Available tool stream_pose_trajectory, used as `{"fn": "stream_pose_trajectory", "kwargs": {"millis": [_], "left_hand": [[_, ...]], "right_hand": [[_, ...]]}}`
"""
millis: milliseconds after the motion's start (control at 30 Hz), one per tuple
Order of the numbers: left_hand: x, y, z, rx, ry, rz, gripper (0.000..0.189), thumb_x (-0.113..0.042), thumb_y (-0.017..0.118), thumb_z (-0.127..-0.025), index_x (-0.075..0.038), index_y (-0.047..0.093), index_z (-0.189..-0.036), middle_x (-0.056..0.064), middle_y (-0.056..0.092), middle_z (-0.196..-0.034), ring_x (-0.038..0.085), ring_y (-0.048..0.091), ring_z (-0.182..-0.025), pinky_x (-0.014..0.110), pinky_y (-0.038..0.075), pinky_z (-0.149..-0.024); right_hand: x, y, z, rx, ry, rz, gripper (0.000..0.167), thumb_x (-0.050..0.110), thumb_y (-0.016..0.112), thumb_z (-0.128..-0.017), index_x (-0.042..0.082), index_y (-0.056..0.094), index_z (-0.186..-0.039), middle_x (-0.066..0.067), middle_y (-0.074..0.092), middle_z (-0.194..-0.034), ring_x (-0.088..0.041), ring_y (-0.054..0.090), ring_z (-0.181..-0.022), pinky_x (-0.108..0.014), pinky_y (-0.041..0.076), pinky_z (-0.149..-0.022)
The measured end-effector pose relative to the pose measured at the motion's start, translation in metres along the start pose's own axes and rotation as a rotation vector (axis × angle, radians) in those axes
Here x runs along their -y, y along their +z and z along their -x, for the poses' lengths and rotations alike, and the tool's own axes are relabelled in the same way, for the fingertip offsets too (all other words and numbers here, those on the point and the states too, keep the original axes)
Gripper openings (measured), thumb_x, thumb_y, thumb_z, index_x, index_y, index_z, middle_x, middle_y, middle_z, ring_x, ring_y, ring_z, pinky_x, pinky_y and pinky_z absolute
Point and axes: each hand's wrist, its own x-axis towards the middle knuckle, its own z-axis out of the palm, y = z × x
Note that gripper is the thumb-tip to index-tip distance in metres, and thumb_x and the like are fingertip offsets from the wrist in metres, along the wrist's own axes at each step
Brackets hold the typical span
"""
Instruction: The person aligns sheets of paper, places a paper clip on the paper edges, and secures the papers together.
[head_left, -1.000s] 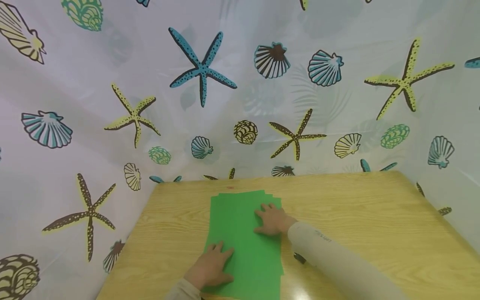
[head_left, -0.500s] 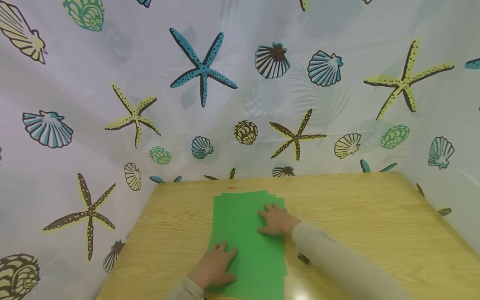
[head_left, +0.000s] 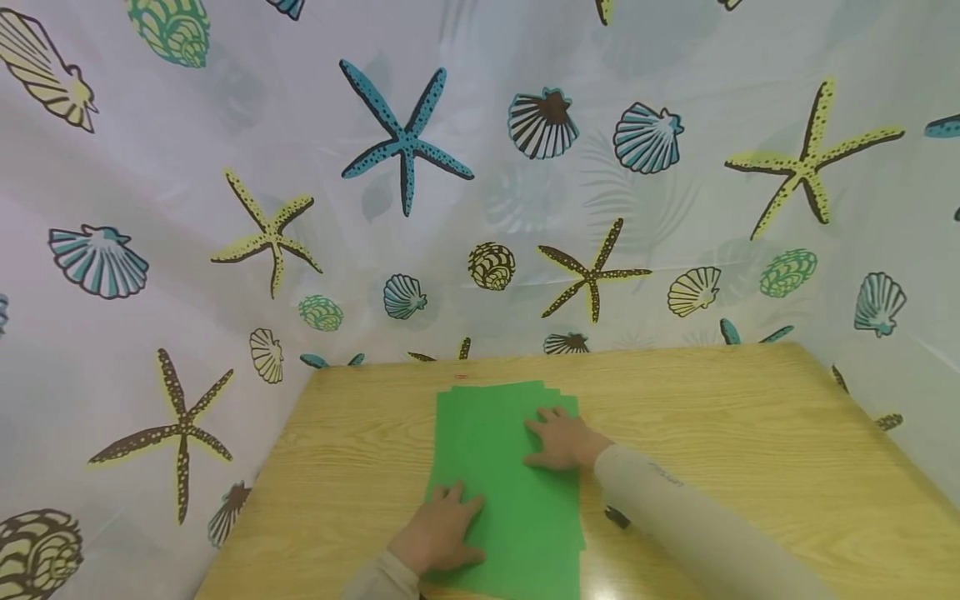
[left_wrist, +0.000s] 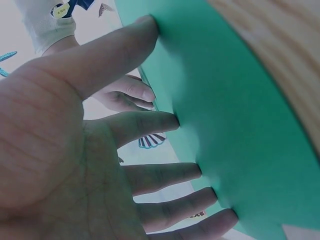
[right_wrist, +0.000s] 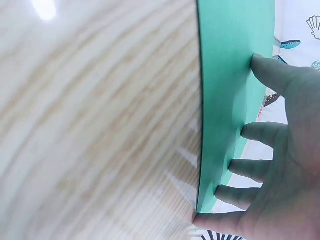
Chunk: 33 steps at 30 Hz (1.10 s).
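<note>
Several green paper sheets [head_left: 498, 450] lie loosely stacked on the wooden table, their corners stepped at the far edge. My left hand [head_left: 441, 529] rests on the near left part of the stack, fingers spread. In the left wrist view the left hand [left_wrist: 100, 130] touches the green paper [left_wrist: 230, 125] with its fingertips. Farther up, on the right side of the stack, lies my right hand [head_left: 561, 439]. Its spread fingertips press the green paper [right_wrist: 230, 65] in the right wrist view, with the little finger at the sheet's edge. Neither hand grips the paper.
A small red item [head_left: 461, 377], too small to identify, lies beyond the stack. Wooden tabletop [head_left: 720, 433] extends to both sides. A white curtain [head_left: 480, 192] printed with starfish and shells borders the table at the back and sides. Something dark [head_left: 617, 517] shows beneath the right sleeve.
Both hands and the green paper stack have shifted together a little to the right across the table. The fingers stay spread on the paper.
</note>
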Motion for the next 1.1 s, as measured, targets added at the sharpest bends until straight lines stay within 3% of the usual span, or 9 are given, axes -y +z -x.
{"fn": "stream_pose_trajectory", "kwargs": {"millis": [400,1100], "left_hand": [[-0.012,0.001,-0.005,-0.011,0.024,-0.045,0.075,-0.051,0.073,-0.075,-0.012,0.051,-0.135,0.023,0.044,-0.136,0.044,0.043,-0.121,0.052,0.047,-0.092],[-0.019,-0.001,-0.015,-0.008,0.045,-0.104,0.075,-0.055,0.071,-0.076,-0.016,0.050,-0.137,0.021,0.044,-0.137,0.041,0.044,-0.121,0.049,0.048,-0.092]], "right_hand": [[-0.011,0.002,0.008,0.007,-0.008,-0.022,0.073,0.055,0.057,-0.088,0.011,0.042,-0.143,-0.021,0.029,-0.149,-0.046,0.024,-0.134,-0.066,0.027,-0.102],[-0.026,-0.001,0.011,-0.019,-0.010,-0.006,0.072,0.055,0.056,-0.088,0.009,0.042,-0.142,-0.022,0.030,-0.148,-0.046,0.024,-0.134,-0.064,0.028,-0.103]]}}
